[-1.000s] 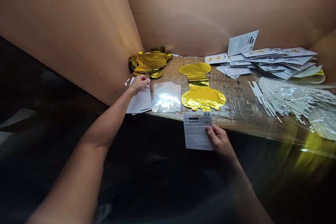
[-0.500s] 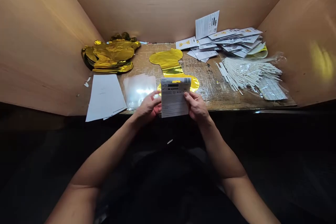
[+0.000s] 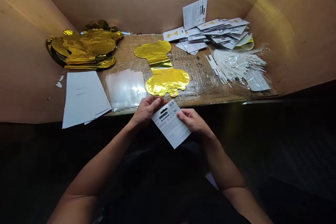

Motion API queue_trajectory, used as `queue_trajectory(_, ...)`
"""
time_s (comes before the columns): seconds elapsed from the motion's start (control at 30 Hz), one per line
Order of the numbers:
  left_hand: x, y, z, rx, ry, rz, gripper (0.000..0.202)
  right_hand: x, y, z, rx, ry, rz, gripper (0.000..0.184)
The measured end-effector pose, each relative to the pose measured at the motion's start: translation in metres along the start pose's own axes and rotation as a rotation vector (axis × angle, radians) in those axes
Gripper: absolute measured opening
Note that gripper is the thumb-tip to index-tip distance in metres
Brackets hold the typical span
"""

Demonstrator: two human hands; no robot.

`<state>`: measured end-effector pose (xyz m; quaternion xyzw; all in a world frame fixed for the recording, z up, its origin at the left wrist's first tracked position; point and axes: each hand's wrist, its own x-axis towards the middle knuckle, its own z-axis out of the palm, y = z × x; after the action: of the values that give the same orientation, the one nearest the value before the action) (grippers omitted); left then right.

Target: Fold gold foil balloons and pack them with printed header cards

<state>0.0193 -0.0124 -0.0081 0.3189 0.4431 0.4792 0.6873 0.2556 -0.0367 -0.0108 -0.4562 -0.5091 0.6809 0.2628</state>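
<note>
From the head view, the person works at a desk (image 3: 202,87) boxed in by tan wooden walls (image 3: 147,0), with 2 bare forearms reaching in from the bottom of the frame. The left grip (image 3: 146,111) and the right grip (image 3: 192,120) are both closed on 1 printed card (image 3: 170,124), pinching it between fingers and thumbs. The card is held up in the air just in front of the desk's near edge, between the 2 grips, with its printed face up and a barcode near its far end.

Its long axis slants from upper left to lower right in the frame. The left grip is nearer the far end of the card, and the right grip holds the right long edge nearer the middle. The near end hangs free, toward the person.

Just beyond the hands, a gold foil balloon (image 3: 162,77) lies flat on the desk, its narrow neck pointing away. To its left are clear plastic sleeves (image 3: 124,89), with white sheets (image 3: 84,98) just beside them. A heap of gold balloons (image 3: 84,45) sits in the far left corner. At the far right lie a spread of printed cards (image 3: 207,31), with 1 card (image 3: 194,13) propped upright against the wall, and a clear bag of white sticks (image 3: 236,66).
</note>
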Motion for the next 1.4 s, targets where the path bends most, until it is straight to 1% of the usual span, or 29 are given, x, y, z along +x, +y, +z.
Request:
queue_trajectory(0.03,-0.004,0.001,-0.002,-0.003,-0.018,-0.035,0.045,0.002,0.002,-0.001,-0.041,0.079,-0.034,0.050)
queue_trajectory(0.1,-0.010,0.002,-0.005,-0.030,-0.019,-0.083,0.045,0.005,0.003,-0.001,-0.149,0.207,-0.092,0.047)
queue_trajectory(0.17,-0.015,-0.002,-0.005,-0.069,-0.013,-0.090,0.046,0.004,0.004,0.002,-0.249,0.294,-0.131,0.044)
queue_trajectory(0.2,-0.016,-0.006,-0.004,-0.081,-0.007,-0.068,0.047,0.004,0.005,0.006,-0.283,0.327,-0.145,0.043)
queue_trajectory(0.27,-0.018,-0.019,0.002,-0.094,0.035,0.028,0.049,0.002,0.009,0.017,-0.305,0.387,-0.178,0.042)
queue_trajectory(0.37,-0.019,-0.044,0.012,-0.125,0.175,0.200,0.045,0.001,0.018,0.036,-0.257,0.476,-0.229,0.040)
queue_trajectory(0.4,-0.020,-0.051,0.015,-0.132,0.206,0.232,0.043,0.000,0.021,0.042,-0.237,0.502,-0.239,0.040)
queue_trajectory(0.47,-0.023,-0.062,0.018,-0.125,0.226,0.242,0.042,-0.001,0.026,0.049,-0.209,0.540,-0.250,0.039)
queue_trajectory(0.53,-0.027,-0.064,0.018,-0.108,0.210,0.213,0.043,-0.003,0.027,0.051,-0.196,0.546,-0.255,0.039)
queue_trajectory(0.6,-0.029,-0.058,0.016,-0.130,0.182,0.172,0.045,-0.004,0.024,0.048,-0.193,0.526,-0.257,0.039)
queue_trajectory(0.7,-0.024,-0.038,0.013,-0.217,0.097,0.035,0.056,-0.003,0.018,0.040,-0.202,0.450,-0.266,0.040)
queue_trajectory(0.77,-0.017,-0.023,0.014,-0.235,0.063,-0.033,0.052,-0.002,0.017,0.035,-0.126,0.409,-0.285,0.039)
queue_trajectory(0.8,-0.014,-0.017,0.016,-0.237,0.071,-0.026,0.048,-0.002,0.018,0.034,-0.051,0.383,-0.282,0.038)
queue_trajectory(0.87,-0.008,-0.010,0.022,-0.252,0.115,0.046,0.045,-0.004,0.024,0.033,0.127,0.299,-0.216,0.042)
queue_trajectory(0.93,-0.006,-0.011,0.030,-0.273,0.140,0.100,0.046,-0.008,0.033,0.036,0.274,0.230,-0.108,0.048)
queue_trajectory(0.97,-0.007,-0.015,0.035,-0.280,0.134,0.100,0.048,-0.011,0.038,0.038,0.330,0.232,-0.068,0.049)
queue_trajectory(1.03,-0.010,-0.027,0.045,-0.279,0.095,0.056,0.050,-0.015,0.045,0.043,0.424,0.317,-0.052,0.050)
queue_trajectory(1.1,-0.014,-0.039,0.051,-0.254,0.029,-0.003,0.052,-0.019,0.049,0.044,0.483,0.405,-0.081,0.050)
queue_trajectory(1.17,-0.013,-0.043,0.053,-0.207,-0.013,-0.030,0.053,-0.023,0.049,0.042,0.503,0.430,-0.096,0.050)
queue_trajectory(1.2,-0.010,-0.042,0.052,-0.194,-0.011,-0.028,0.053,-0.026,0.049,0.040,0.501,0.416,-0.089,0.050)
queue_trajectory(1.33,0.006,-0.026,0.048,-0.231,0.070,-0.001,0.049,-0.038,0.045,0.032,0.478,0.339,-0.042,0.050)
queue_trajectory(1.4,0.010,-0.022,0.051,-0.244,0.064,0.006,0.047,-0.041,0.044,0.029,0.474,0.350,-0.042,0.050)
